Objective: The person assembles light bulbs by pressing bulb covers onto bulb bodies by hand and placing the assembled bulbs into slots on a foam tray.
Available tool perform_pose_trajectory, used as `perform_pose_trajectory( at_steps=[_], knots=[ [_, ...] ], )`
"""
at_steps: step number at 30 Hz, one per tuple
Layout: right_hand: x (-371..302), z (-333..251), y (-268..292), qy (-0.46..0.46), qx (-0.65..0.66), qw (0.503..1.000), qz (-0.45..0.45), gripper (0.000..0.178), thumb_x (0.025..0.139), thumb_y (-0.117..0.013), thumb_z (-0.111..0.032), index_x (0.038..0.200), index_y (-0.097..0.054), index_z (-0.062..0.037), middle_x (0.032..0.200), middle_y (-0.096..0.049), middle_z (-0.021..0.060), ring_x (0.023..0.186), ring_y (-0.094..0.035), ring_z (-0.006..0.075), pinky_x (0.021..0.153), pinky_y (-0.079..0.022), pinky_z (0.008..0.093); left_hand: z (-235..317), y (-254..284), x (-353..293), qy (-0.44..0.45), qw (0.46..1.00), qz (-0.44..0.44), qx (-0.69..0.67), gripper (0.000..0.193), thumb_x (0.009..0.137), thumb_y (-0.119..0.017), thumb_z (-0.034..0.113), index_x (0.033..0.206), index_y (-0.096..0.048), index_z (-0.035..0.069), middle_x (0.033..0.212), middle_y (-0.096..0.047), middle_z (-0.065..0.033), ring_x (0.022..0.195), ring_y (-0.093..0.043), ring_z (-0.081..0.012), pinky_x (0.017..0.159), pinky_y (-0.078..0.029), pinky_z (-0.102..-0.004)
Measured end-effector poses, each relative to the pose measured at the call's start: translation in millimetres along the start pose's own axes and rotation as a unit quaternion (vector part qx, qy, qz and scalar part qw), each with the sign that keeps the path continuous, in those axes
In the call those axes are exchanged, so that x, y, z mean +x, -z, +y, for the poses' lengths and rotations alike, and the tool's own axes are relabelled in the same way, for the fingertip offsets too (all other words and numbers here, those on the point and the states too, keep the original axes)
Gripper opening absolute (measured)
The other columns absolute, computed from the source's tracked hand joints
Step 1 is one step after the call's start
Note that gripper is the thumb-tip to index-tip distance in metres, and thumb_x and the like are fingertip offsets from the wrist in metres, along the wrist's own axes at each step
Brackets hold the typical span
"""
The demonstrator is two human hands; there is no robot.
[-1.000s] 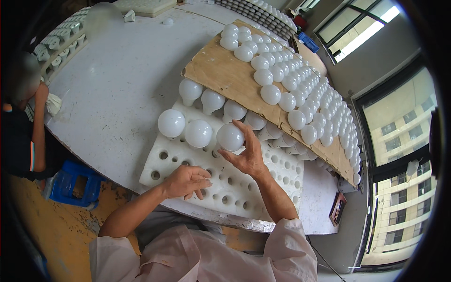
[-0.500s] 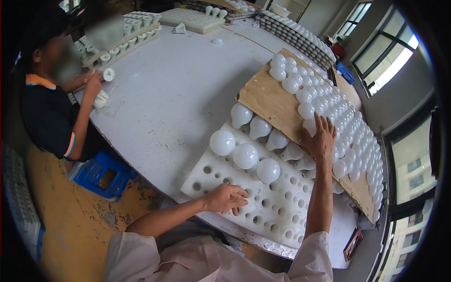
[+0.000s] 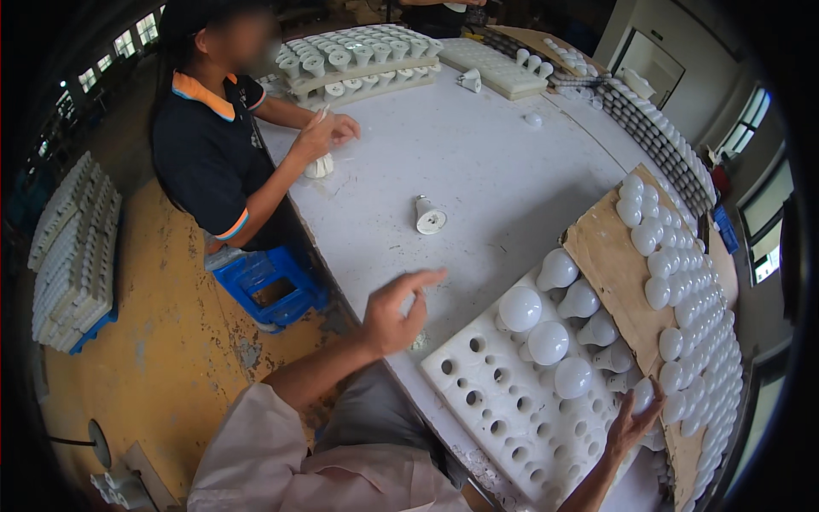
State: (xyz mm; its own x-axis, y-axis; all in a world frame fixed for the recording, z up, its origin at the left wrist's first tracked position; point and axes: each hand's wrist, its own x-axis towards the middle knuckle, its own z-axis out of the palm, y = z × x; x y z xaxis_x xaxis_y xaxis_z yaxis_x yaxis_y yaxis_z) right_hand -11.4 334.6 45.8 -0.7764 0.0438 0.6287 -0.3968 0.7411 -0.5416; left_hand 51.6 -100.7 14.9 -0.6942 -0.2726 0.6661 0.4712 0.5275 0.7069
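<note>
Head view: the left hand (image 3: 394,314) is up over the counter (image 3: 478,162) edge, fingers loosely curled and holding nothing, forefinger stretched out toward a lone lamp base (image 3: 429,215) lying well ahead of it. Low on the other side, the right hand (image 3: 633,420) has its fingers wrapped on a white bulb (image 3: 643,395), at the seam between the foam tray (image 3: 495,401) and the cardboard sheet (image 3: 610,264).

Just ahead of the right fingers, several bulbs (image 3: 547,341) already sit in the tray's far corner. Most of its holes, nearer the person and between the two hands, stand empty. Beyond the right fingers, the cardboard carries a dense stock (image 3: 682,299) of loose bulbs. So I'd judge it an early stage: one corner filled, most of the tray left.

Across the counter, a co-worker (image 3: 217,136) handles a small white part, with filled trays beyond.
</note>
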Motion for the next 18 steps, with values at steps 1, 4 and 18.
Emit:
perform_pose_trajectory(
  at_steps=[1, 4, 18],
  knots=[
    [-9.1, 1.2, -3.8, -0.118, 0.145, 0.982, -0.022, 0.049, 0.09, -0.062, -0.032, 0.129, -0.045, -0.0077, 0.126, -0.05, 0.0149, 0.113, -0.053, 0.0291, 0.078, -0.051, 0.0377, -28.9, 8.5, 16.8, 0.057, 0.995, -0.051, 0.058, 0.047, 0.081, -0.045, -0.011, 0.128, -0.048, -0.004, 0.13, -0.053, -0.0201, 0.122, -0.053, -0.0299, 0.098, -0.045, -0.0349],
    [-20.2, -3.5, -20.8, -0.31, 0.329, 0.89, 0.058, 0.049, 0.091, -0.055, -0.026, 0.134, -0.039, -0.008, 0.125, -0.049, 0.0136, 0.105, -0.058, 0.0288, 0.071, -0.054, 0.0362, -121.1, -11.5, 57.3, 0.069, 0.952, -0.208, 0.215, 0.07, 0.074, -0.04, -0.017, 0.141, -0.03, -0.001, 0.151, -0.025, -0.0186, 0.141, -0.022, -0.0308, 0.114, -0.025, -0.0369],
    [-48.2, 15.9, -22.6, -0.223, 0.205, 0.945, -0.125, 0.073, 0.074, -0.075, -0.014, 0.135, -0.038, -0.0005, 0.137, -0.037, 0.0223, 0.108, -0.051, 0.0355, 0.085, -0.052, 0.0536, -178.2, -125.0, 87.0, 0.01, 0.902, -0.234, 0.362, 0.028, 0.07, -0.069, 0.008, 0.096, -0.059, 0.004, 0.098, -0.062, -0.0152, 0.101, -0.059, -0.0312, 0.091, -0.046, -0.0409]
  ],
)
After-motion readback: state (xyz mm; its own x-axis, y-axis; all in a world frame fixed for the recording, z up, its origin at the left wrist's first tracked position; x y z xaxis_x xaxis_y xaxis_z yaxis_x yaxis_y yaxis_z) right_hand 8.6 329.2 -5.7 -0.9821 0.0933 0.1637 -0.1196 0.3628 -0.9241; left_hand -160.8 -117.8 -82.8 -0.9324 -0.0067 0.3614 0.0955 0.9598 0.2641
